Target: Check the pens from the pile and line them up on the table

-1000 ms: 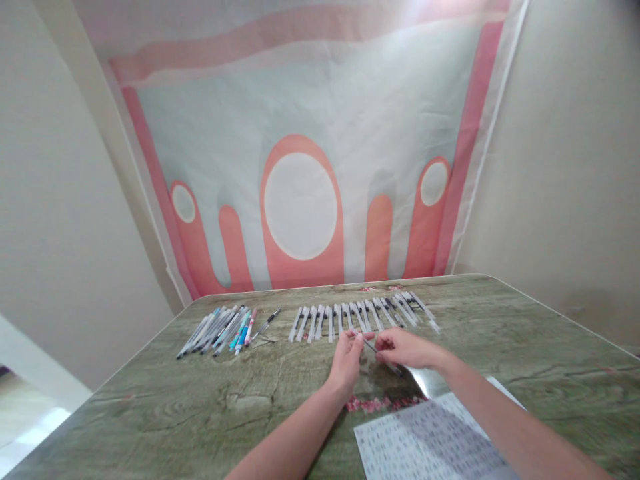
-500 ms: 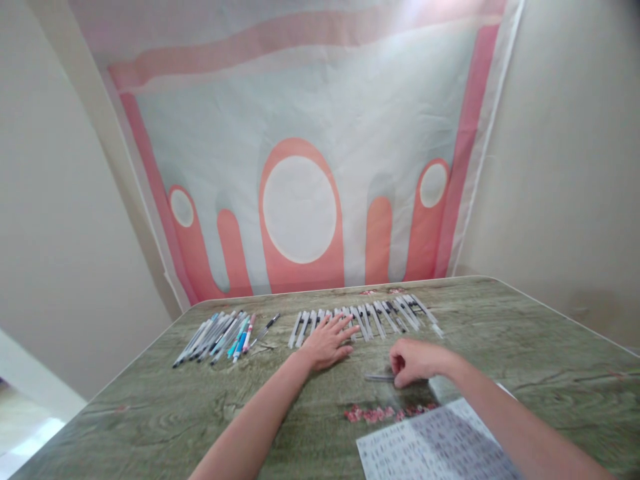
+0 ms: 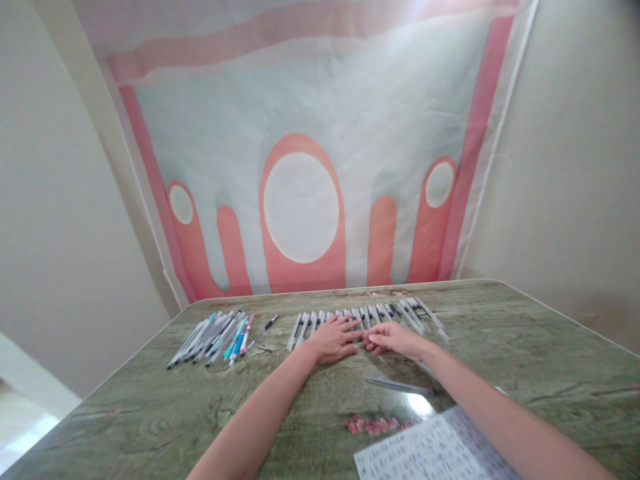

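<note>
My left hand lies flat, fingers spread, over the near ends of a row of pale, clear-barrelled pens with dark bits. Its fingertips cover part of several of them. Beside it, my right hand is at the row's near edge, with its curled fingertips close to the left fingers. Whatever those fingers may hold is hidden. A slim grey pen lies crosswise on the table, nearer to me and below the right wrist. Its right end is dark.
A bunch of mixed pens lies at the left, with a single black-gripped pen just right of it. A sheet covered in writing lies at the front, partly under my right forearm. The wood-patterned table meets a printed cloth behind.
My right hand has left the grey pen lying on the table and moved forward and left to the row. The left hand has stayed nearly in place. The view has shifted slightly.
</note>
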The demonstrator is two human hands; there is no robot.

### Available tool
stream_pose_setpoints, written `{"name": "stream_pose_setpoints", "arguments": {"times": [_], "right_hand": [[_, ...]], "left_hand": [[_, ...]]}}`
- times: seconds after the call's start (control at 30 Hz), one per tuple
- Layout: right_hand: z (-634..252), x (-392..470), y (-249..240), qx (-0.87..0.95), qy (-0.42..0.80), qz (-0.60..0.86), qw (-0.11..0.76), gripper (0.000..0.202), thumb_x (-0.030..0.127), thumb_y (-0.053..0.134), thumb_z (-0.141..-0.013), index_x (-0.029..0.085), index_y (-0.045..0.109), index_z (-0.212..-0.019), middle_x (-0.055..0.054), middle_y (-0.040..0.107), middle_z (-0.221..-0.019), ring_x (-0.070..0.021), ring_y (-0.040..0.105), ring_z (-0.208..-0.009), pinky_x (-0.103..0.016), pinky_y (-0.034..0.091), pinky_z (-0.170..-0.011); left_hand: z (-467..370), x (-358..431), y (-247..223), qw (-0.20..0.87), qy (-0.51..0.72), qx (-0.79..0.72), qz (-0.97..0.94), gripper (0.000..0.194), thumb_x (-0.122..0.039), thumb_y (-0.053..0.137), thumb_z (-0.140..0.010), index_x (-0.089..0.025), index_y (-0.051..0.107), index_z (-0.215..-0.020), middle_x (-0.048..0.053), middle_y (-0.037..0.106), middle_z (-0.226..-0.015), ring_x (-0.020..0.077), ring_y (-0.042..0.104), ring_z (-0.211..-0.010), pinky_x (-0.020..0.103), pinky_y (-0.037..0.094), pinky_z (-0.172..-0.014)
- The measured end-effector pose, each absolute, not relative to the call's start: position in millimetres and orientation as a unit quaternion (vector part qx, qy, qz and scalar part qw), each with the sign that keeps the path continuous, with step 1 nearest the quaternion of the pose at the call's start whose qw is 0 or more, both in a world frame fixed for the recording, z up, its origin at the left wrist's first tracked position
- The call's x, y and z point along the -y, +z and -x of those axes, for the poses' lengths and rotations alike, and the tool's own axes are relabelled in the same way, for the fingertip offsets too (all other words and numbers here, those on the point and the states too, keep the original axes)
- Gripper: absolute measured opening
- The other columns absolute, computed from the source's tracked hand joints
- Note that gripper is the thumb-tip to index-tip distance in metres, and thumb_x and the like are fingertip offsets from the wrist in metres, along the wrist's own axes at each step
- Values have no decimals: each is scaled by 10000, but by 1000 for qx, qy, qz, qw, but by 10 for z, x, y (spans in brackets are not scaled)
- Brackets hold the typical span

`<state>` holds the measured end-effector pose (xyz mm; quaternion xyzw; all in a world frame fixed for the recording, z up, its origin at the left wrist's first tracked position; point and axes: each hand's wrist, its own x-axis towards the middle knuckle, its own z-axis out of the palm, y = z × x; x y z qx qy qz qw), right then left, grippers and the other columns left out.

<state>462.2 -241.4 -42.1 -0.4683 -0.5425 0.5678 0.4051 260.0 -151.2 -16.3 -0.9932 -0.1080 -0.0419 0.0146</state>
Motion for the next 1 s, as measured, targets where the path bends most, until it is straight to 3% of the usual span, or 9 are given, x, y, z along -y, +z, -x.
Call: {"name": "stream_pose_setpoints", "arguments": {"times": [0.57, 0.8, 1.0], "right_hand": [[-4666, 2229, -423, 552, 546, 485, 402, 375, 423, 609, -670, 108, 616, -874, -74, 643, -816, -121, 589, -708, -274, 480, -671], [-4742, 2360, -319, 571, 538, 490, 381, 380, 440, 587, -682, 96, 623, -838, -71, 640, -761, -118, 587, -669, -254, 476, -615], [-4954, 2483, -308, 537, 534, 522, 392, 364, 446, 589, -681, 107, 622, -809, -76, 640, -806, -107, 583, -677, -245, 472, -641]], "left_hand": [[-2649, 1399, -177, -5, -26, 119, 993, 480, -463, 185, -850, -326, 226, -1308, -14, 246, -1380, 186, 167, -1270, 396, 150, -1011], [-2710, 1521, -179, 18, -55, 133, 989, 638, -592, 261, -773, -284, 192, -1328, 27, 222, -1389, 213, 176, -1266, 391, 149, -1009], [-2777, 1475, -229, 19, -59, 157, 986, 582, -570, 244, -791, -306, 239, -1309, 17, 229, -1386, 210, 185, -1262, 392, 166, -1001]]}}
